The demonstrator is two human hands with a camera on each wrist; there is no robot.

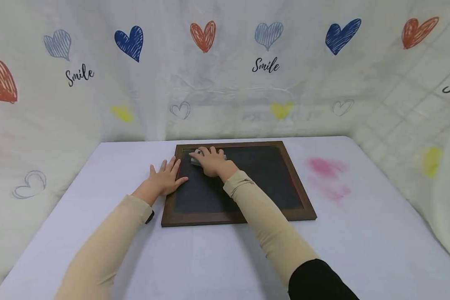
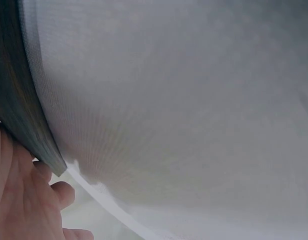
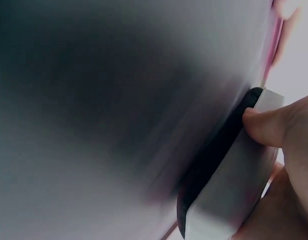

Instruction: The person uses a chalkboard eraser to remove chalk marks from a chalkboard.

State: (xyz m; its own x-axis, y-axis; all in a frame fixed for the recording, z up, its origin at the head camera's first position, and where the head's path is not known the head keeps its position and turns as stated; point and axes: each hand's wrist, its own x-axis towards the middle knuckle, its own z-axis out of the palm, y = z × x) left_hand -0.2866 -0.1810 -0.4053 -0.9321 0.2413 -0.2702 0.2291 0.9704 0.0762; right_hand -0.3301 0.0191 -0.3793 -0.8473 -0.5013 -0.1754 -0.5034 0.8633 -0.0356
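Note:
A blackboard (image 1: 262, 175) with a brown wooden frame lies flat on the white table. My right hand (image 1: 213, 162) is over its upper left part, gripping a board eraser (image 1: 196, 162). In the right wrist view the eraser (image 3: 221, 192) shows a pale back and a dark pad against the board surface, with the thumb on its side. My left hand (image 1: 162, 180) rests with spread fingers at the board's left edge, thumb over the frame. The left wrist view shows that hand (image 2: 29, 200) beside the wooden frame (image 2: 24, 100).
Pink smudges (image 1: 326, 168) mark the white tabletop (image 1: 375, 237) to the right of the board. Behind the table hangs a pale curtain (image 1: 225, 83) printed with hearts and the word Smile.

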